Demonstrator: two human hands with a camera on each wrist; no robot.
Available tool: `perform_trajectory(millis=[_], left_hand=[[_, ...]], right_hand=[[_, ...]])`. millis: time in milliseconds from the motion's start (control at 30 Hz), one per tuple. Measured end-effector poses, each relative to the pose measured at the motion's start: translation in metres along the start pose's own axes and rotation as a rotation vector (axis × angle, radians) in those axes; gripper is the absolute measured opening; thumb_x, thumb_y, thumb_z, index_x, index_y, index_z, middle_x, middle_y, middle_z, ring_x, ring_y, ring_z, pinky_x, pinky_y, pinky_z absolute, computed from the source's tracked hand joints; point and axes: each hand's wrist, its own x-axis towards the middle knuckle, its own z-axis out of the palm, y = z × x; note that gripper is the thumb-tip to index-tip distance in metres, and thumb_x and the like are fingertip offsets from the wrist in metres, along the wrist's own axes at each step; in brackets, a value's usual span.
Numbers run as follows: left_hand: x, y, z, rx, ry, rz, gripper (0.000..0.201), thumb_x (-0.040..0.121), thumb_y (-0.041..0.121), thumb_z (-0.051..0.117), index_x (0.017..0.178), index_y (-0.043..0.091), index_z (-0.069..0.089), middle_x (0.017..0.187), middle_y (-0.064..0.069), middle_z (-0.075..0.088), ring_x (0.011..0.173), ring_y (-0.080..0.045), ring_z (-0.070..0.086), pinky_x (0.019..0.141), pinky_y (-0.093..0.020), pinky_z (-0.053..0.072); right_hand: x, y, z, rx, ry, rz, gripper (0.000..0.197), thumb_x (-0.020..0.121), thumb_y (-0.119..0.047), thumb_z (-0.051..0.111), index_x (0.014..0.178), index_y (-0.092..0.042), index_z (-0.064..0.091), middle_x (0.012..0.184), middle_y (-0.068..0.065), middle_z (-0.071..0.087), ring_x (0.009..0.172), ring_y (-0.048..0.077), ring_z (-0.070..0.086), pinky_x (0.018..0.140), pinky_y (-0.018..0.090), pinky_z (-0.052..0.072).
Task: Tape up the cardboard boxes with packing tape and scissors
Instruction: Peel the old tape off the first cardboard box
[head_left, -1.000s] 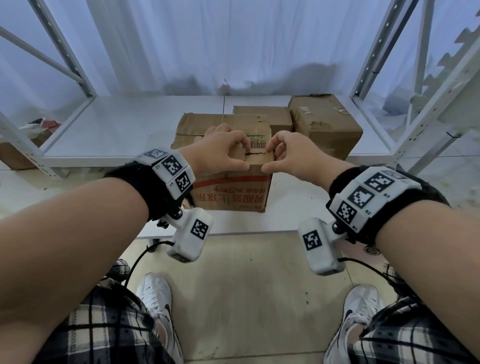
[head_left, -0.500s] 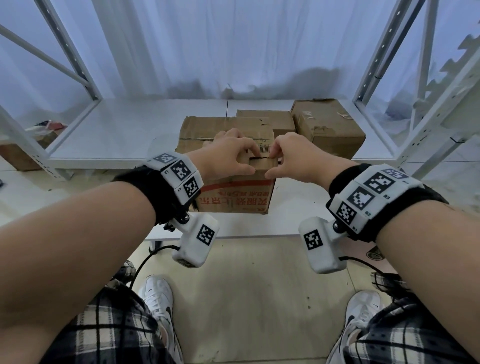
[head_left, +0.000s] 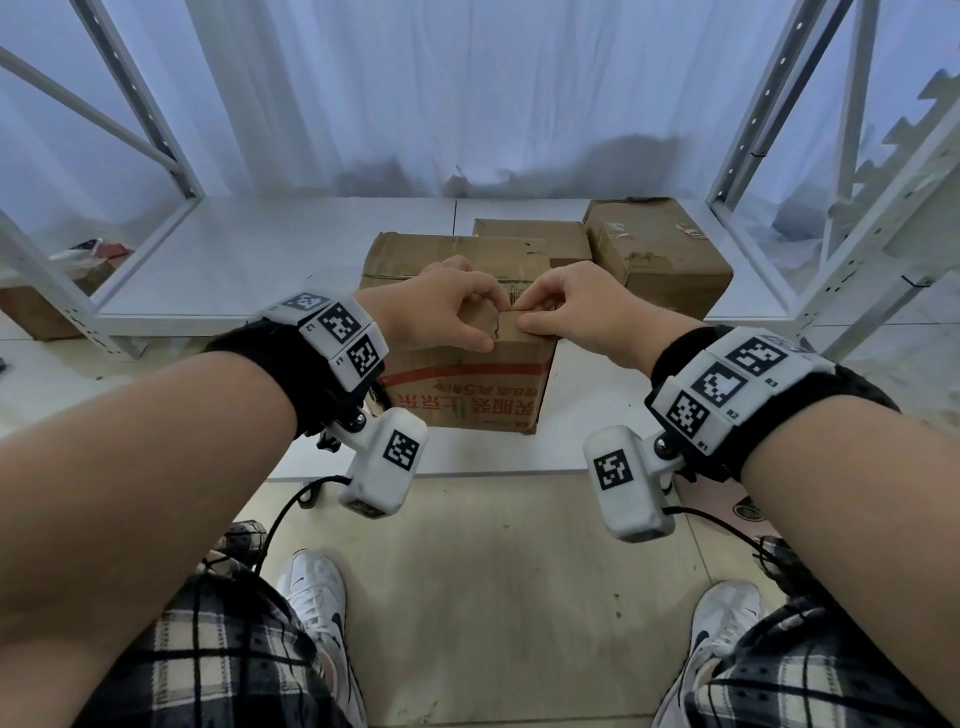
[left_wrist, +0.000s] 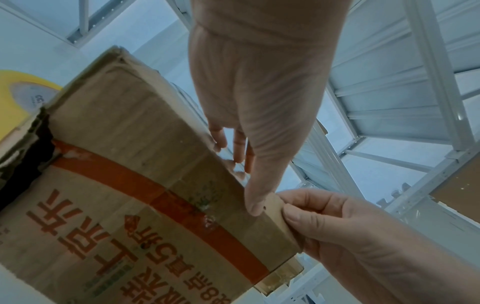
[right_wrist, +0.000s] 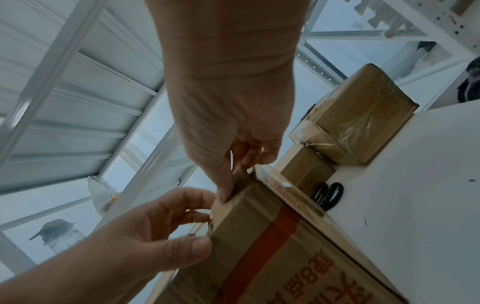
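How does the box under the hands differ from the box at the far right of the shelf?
The near box has a red band and red print on its front; the far right box is plain brown. The left hand and right hand pinch the near box's top front edge; nothing touches the far right box. In the right wrist view the far right box is wrapped in clear tape. Both are worn brown cardboard on the white shelf.

Since 1 s ago: left hand (head_left: 441, 306) and right hand (head_left: 582, 306) have closed in on each other at the near top edge of the brown cardboard box w/ red band (head_left: 467, 384). Gap betw. them is gone; fingertips now nearly touch, both pinching the edge. Small dark slit seen betw. them earlier is now covered.
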Motion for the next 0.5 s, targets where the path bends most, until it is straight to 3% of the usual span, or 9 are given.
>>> perform_trajectory(millis=[67, 133, 200, 233, 367, 500], left_hand=[[0.0, 0.001, 0.0, 0.03, -0.021, 0.002, 0.039, 0.085, 0.032, 0.068, 0.119, 0.039, 0.052, 0.124, 0.001, 0.034, 0.119, -0.018, 0.03, 0.105, -0.039, 0.031], [0.001, 0.003, 0.0, 0.057, -0.046, 0.014, 0.029, 0.085, 0.031, 0.067, 0.109, 0.041, 0.053, 0.125, 0.001, 0.032, 0.12, -0.02, 0.027, 0.107, -0.041, 0.029], [0.001, 0.006, 0.001, 0.098, -0.071, 0.034, 0.018, 0.085, 0.032, 0.066, 0.092, 0.042, 0.054, 0.124, 0.001, 0.031, 0.12, -0.021, 0.026, 0.108, -0.047, 0.029], [0.002, 0.007, 0.001, 0.131, -0.077, 0.033, 0.015, 0.085, 0.034, 0.066, 0.092, 0.041, 0.054, 0.124, 0.001, 0.031, 0.12, -0.022, 0.026, 0.107, -0.049, 0.03], [0.004, 0.009, -0.002, 0.223, -0.078, 0.031, 0.035, 0.086, 0.039, 0.065, 0.118, 0.031, 0.055, 0.127, -0.002, 0.027, 0.123, -0.022, 0.026, 0.105, -0.045, 0.031], [0.003, 0.009, -0.004, 0.184, -0.078, 0.053, 0.038, 0.086, 0.038, 0.065, 0.12, 0.029, 0.051, 0.123, -0.001, 0.027, 0.117, -0.018, 0.027, 0.103, -0.038, 0.03]], right_hand=[[-0.003, -0.002, -0.004, 0.054, -0.053, 0.005, 0.008, 0.086, -0.006, 0.067, 0.086, -0.014, 0.066, 0.08, -0.002, 0.061, 0.072, 0.006, 0.057, 0.063, 0.011, 0.049], [-0.005, -0.002, -0.007, 0.097, -0.095, 0.003, 0.014, 0.086, -0.003, 0.067, 0.083, -0.016, 0.064, 0.08, -0.003, 0.061, 0.071, 0.005, 0.056, 0.065, 0.011, 0.049], [-0.007, -0.002, -0.008, 0.08, -0.117, -0.015, 0.015, 0.084, -0.002, 0.069, 0.083, -0.017, 0.064, 0.081, -0.002, 0.061, 0.072, 0.006, 0.056, 0.072, 0.017, 0.051], [-0.007, -0.001, -0.009, 0.056, -0.121, -0.021, 0.014, 0.083, -0.003, 0.071, 0.083, -0.016, 0.065, 0.081, -0.002, 0.061, 0.073, 0.007, 0.056, 0.075, 0.02, 0.052], [-0.01, 0.0, -0.012, 0.038, -0.098, -0.019, 0.009, 0.08, -0.006, 0.075, 0.085, -0.007, 0.067, 0.081, 0.004, 0.063, 0.075, 0.011, 0.057, 0.077, 0.024, 0.053], [-0.008, 0.004, -0.009, -0.058, -0.037, 0.028, 0.022, 0.087, -0.026, 0.07, 0.08, -0.005, 0.068, 0.07, -0.001, 0.056, 0.065, 0.009, 0.049, 0.063, 0.021, 0.044]])
